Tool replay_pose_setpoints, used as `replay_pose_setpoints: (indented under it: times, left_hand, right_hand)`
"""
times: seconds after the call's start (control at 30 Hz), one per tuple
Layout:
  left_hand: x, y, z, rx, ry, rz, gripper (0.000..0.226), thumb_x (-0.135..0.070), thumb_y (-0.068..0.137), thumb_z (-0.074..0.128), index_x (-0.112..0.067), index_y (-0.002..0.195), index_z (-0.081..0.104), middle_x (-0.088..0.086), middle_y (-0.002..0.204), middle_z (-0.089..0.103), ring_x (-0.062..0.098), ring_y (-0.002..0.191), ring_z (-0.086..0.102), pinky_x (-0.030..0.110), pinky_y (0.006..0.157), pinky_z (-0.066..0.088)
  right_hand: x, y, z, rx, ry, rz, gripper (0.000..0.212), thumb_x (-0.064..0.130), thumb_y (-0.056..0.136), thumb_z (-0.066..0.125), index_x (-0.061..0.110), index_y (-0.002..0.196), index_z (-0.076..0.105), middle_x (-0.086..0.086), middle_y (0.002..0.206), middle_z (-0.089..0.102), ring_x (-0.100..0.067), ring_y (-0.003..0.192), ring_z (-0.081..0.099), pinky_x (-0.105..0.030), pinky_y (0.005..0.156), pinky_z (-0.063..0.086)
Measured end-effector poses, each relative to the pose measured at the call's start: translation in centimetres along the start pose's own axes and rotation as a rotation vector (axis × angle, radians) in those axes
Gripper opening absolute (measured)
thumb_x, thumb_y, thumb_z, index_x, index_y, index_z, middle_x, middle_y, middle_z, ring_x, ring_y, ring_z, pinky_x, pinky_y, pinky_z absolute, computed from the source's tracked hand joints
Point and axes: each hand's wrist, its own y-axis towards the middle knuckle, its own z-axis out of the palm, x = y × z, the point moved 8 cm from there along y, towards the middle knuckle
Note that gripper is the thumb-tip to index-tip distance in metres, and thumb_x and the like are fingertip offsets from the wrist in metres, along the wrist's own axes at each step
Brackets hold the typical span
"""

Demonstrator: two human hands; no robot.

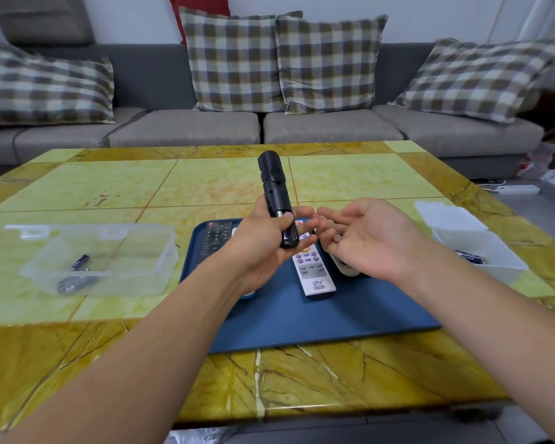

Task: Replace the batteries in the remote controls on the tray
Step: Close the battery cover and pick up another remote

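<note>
My left hand (266, 238) grips a black remote (274, 193) upright above the blue tray (318, 315), its back facing me with the battery bay open and a battery end showing. My right hand (369, 238) is palm up beside it, with a small battery (337, 238) held between its fingers. On the tray lie a white remote (314, 270) with purple buttons, a black remote (217, 238) at the left, and another white remote (346, 267) partly hidden under my right hand.
A clear plastic box (100, 261) on the left of the yellow-green table (109, 187) holds a few batteries. A second clear box (481, 251) with batteries and its lid sit on the right. A grey sofa with plaid cushions stands behind.
</note>
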Motion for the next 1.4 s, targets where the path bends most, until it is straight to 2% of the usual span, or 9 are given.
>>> replay_pose_setpoints:
  times: [0.1, 0.27, 0.43, 0.63, 0.73, 0.9, 1.17, 1.23, 1.4]
  left_hand:
    - [-0.3, 0.1, -0.1, -0.002, 0.035, 0.048, 0.035, 0.001, 0.107, 0.031, -0.028, 0.116, 0.047, 0.014, 0.123, 0.068, 0.029, 0.107, 0.071, 0.043, 0.093, 0.058]
    - [-0.4, 0.3, -0.1, 0.011, -0.061, 0.040, 0.039, 0.000, 0.107, 0.032, -0.028, 0.131, 0.046, 0.010, 0.126, 0.067, 0.026, 0.106, 0.072, 0.041, 0.091, 0.058]
    - [0.2, 0.2, 1.2, 0.088, -0.254, -0.035, 0.039, 0.001, 0.106, 0.034, -0.014, 0.140, 0.046, 0.016, 0.109, 0.073, 0.023, 0.086, 0.075, 0.042, 0.078, 0.062]
    - [0.4, -0.4, 1.8, 0.137, -0.340, -0.127, 0.040, -0.006, 0.105, 0.039, -0.001, 0.144, 0.041, 0.028, 0.127, 0.061, 0.039, 0.119, 0.064, 0.046, 0.087, 0.060]
    - [0.4, -0.8, 1.8, 0.154, -0.348, -0.174, 0.041, -0.009, 0.105, 0.035, 0.010, 0.142, 0.041, 0.027, 0.122, 0.060, 0.038, 0.115, 0.065, 0.043, 0.088, 0.060]
    - [0.6, -1.2, 1.8, 0.144, -0.334, -0.201, 0.037, -0.009, 0.106, 0.033, 0.013, 0.130, 0.049, 0.030, 0.127, 0.060, 0.037, 0.110, 0.063, 0.042, 0.087, 0.060]
    - [0.7, -1.0, 2.0, 0.153, -0.364, -0.190, 0.036, -0.006, 0.106, 0.033, 0.014, 0.132, 0.049, 0.032, 0.137, 0.055, 0.037, 0.129, 0.056, 0.042, 0.087, 0.060]
    - [0.7, -0.7, 1.6, 0.113, -0.403, -0.172, 0.036, -0.005, 0.107, 0.031, 0.012, 0.136, 0.043, 0.035, 0.138, 0.053, 0.040, 0.127, 0.057, 0.045, 0.084, 0.061]
    - [0.4, 0.1, 0.3, 0.021, -0.392, -0.118, 0.032, -0.007, 0.108, 0.029, 0.003, 0.136, 0.042, 0.025, 0.112, 0.068, 0.033, 0.098, 0.071, 0.043, 0.079, 0.062]
  right_hand:
    - [0.9, -0.4, 0.7, 0.089, -0.118, -0.088, 0.052, -0.018, 0.090, 0.026, -0.004, 0.137, 0.045, -0.024, 0.129, 0.056, -0.018, 0.082, 0.058, -0.021, 0.067, 0.048]
    - [2.2, -1.2, 0.9, 0.138, -0.374, -0.269, 0.043, -0.019, 0.092, 0.048, -0.004, 0.133, 0.052, -0.022, 0.124, 0.064, -0.022, 0.108, 0.069, -0.027, 0.091, 0.056]
    - [3.4, -3.4, 2.8, 0.122, -0.618, -0.620, 0.027, -0.006, 0.091, 0.064, -0.001, 0.117, 0.062, -0.022, 0.098, 0.074, -0.026, 0.092, 0.074, -0.027, 0.078, 0.060]
    - [3.6, -5.7, 5.4, 0.127, -1.055, -0.960, 0.028, 0.006, 0.095, 0.063, 0.021, 0.118, 0.061, -0.003, 0.078, 0.077, -0.014, 0.073, 0.074, -0.029, 0.071, 0.058]
    - [3.6, -5.6, 5.3, 0.104, -1.052, -1.011, 0.016, 0.007, 0.095, 0.062, 0.017, 0.108, 0.063, -0.002, 0.075, 0.076, -0.016, 0.073, 0.073, -0.040, 0.072, 0.061]
    - [3.4, -5.1, 5.2, 0.116, -1.123, -1.040, 0.031, 0.007, 0.095, 0.063, 0.018, 0.122, 0.054, 0.001, 0.076, 0.076, -0.006, 0.070, 0.070, -0.023, 0.073, 0.056]
    - [3.0, -4.9, 4.8, 0.098, -1.043, -1.147, 0.013, 0.004, 0.084, 0.076, 0.011, 0.094, 0.071, 0.006, 0.081, 0.075, -0.006, 0.077, 0.072, -0.021, 0.076, 0.056]
    - [3.1, -4.9, 4.6, 0.102, -1.029, -1.160, 0.013, 0.002, 0.079, 0.080, 0.008, 0.089, 0.075, 0.003, 0.083, 0.076, -0.008, 0.078, 0.073, -0.028, 0.078, 0.060]
    - [2.2, -6.0, 5.5, 0.200, -1.297, -1.411, 0.006, 0.006, 0.079, 0.080, 0.002, 0.083, 0.080, -0.006, 0.080, 0.077, -0.014, 0.076, 0.072, -0.031, 0.071, 0.056]
